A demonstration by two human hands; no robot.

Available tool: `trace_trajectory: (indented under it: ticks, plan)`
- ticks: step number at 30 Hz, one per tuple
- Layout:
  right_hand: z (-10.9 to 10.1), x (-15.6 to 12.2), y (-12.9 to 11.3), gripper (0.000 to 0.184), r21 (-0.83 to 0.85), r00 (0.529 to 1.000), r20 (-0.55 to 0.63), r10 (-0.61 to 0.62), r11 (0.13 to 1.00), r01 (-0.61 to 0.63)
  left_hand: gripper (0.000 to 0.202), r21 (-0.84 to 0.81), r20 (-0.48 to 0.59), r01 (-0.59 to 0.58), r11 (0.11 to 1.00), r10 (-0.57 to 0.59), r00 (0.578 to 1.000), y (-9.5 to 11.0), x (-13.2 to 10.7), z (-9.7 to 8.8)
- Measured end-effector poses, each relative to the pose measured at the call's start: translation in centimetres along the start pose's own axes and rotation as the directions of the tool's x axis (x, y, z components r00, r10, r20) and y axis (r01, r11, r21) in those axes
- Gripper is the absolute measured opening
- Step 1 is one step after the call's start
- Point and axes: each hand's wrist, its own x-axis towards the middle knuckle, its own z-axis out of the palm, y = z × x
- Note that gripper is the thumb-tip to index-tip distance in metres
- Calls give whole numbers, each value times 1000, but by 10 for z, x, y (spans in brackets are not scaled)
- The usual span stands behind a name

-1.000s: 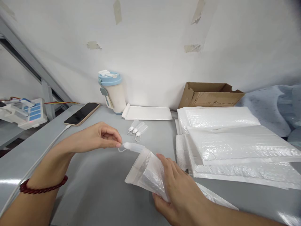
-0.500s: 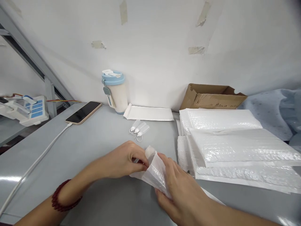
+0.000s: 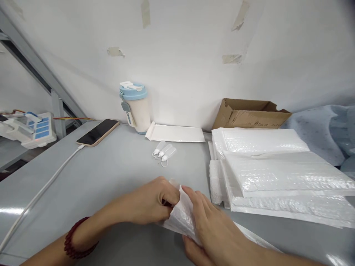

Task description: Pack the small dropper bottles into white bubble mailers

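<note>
A white bubble mailer (image 3: 181, 218) is tilted in front of me, its mouth facing left and up. My right hand (image 3: 210, 221) grips it, with the thumb underneath and the fingers along its far side. My left hand (image 3: 155, 201) has curled fingers tucked into the mouth of the mailer. Its fingertips are hidden there, so I cannot see what they hold. Just beyond the hands, small clear plastic dropper bottles (image 3: 165, 150) with white caps lie together on the grey table (image 3: 116, 173).
Several bubble mailers (image 3: 288, 177) are stacked on the right, before an open cardboard box (image 3: 255, 118). Another flat white mailer (image 3: 177, 133) lies by the wall. A tumbler (image 3: 137, 111) with a blue lid stands beside it. Left of that is a phone (image 3: 98, 132) on a white cable (image 3: 41, 195).
My left hand has moved right and toward me, and its fingers are further inside the mailer. The mailer's open end has dropped a little. The bottles have stayed put.
</note>
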Motion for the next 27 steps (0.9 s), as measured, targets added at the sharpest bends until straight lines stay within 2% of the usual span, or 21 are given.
trace_trajectory:
  ticks: [3,7,11,14,17,20,22,24,25,27]
  plan:
    - [1,1,-1,83,5,1000,17,11,1000,-11,25,-123,131,15,992,2,991,1,-2,2]
    - [0,3,-2,84,17,998,51,35,999,-36,21,-105,199,61,993,-39,979,2,-6,-4]
    - [-5,4,-3,82,48,999,26,32,998,-33,17,-235,345,166,958,-77,935,7,-9,-17]
    - [-7,5,-3,82,101,999,-13,43,994,-42,16,-289,388,259,922,-135,912,11,-10,-25]
    - [-10,3,-2,79,114,997,-73,36,993,-27,26,-271,314,265,925,-175,933,12,-13,-33]
    - [-13,0,-1,76,-39,969,-233,-86,996,79,41,-191,101,263,946,-248,964,4,-16,-45]
    - [-15,-2,-1,61,-183,907,-356,-224,969,167,40,-111,-92,336,935,-346,934,-4,-17,-53]
    - [-15,-3,0,33,-283,842,-406,-354,925,252,36,-62,-221,432,900,-434,873,-14,-17,-57]
    - [-14,-3,0,21,-313,829,-399,-393,908,279,34,-59,-238,468,882,-468,851,-18,-17,-57]
    - [-9,-2,2,10,-352,854,-328,-404,891,286,30,-95,-190,504,858,-513,837,-24,-15,-55]
